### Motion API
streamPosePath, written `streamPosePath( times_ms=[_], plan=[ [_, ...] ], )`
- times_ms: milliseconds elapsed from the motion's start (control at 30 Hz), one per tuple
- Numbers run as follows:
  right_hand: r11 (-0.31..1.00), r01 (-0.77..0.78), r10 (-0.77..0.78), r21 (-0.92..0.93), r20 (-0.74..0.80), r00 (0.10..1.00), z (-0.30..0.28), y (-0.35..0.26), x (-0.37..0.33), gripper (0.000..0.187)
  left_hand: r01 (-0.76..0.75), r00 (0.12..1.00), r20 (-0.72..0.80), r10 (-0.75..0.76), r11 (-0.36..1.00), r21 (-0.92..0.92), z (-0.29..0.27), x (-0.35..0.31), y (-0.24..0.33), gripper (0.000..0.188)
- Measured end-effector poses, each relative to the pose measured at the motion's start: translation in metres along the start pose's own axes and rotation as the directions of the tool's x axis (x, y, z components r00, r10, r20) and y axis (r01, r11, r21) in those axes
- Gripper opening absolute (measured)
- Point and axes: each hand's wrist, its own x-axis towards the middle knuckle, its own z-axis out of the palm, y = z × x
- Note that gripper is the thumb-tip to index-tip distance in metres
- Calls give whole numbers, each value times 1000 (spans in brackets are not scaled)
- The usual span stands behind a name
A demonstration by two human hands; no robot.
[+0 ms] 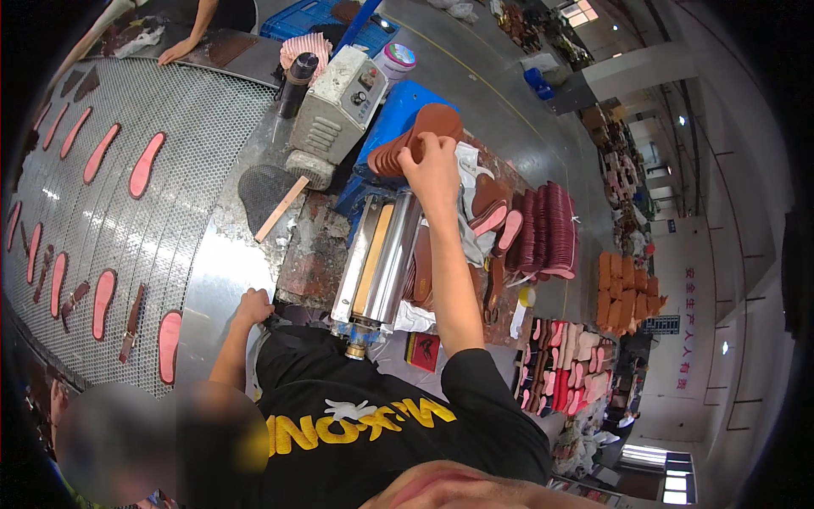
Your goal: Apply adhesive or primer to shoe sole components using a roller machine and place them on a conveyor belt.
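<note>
My right hand reaches forward over a fanned stack of brown insoles on top of a blue machine. Its fingers are bent and closed on the edge of a brown insole. Just below that arm lies a shiny metal roller with a yellowish strip beside it. My left hand is curled closed at the edge of the metal table, near the mesh conveyor; what its fingers hold, if anything, is hidden. Several pink insoles with dark rims, such as one pink insole, lie on the mesh.
A grey control box and a dark bottle stand beyond the roller. A wooden-handled mesh paddle lies left of it. Bundled maroon insoles and scissors sit at right. Another person's hand rests at the conveyor's far edge.
</note>
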Motion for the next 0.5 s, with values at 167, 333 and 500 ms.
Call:
streamPosePath(
  times_ms=[167,333,500],
  plan=[
    [807,98,74,582,-264,962,-9,64,-17,27,-28,994,100,35,997,-66,-10,-2,-1,29],
    [359,119,613,926,-330,718,-43,158,-95,19,23,956,278,90,925,-379,-24,5,-1,17],
    [213,89,759,973,-222,612,-47,200,-181,19,-100,974,145,174,905,-413,-38,25,1,22]
  ],
)
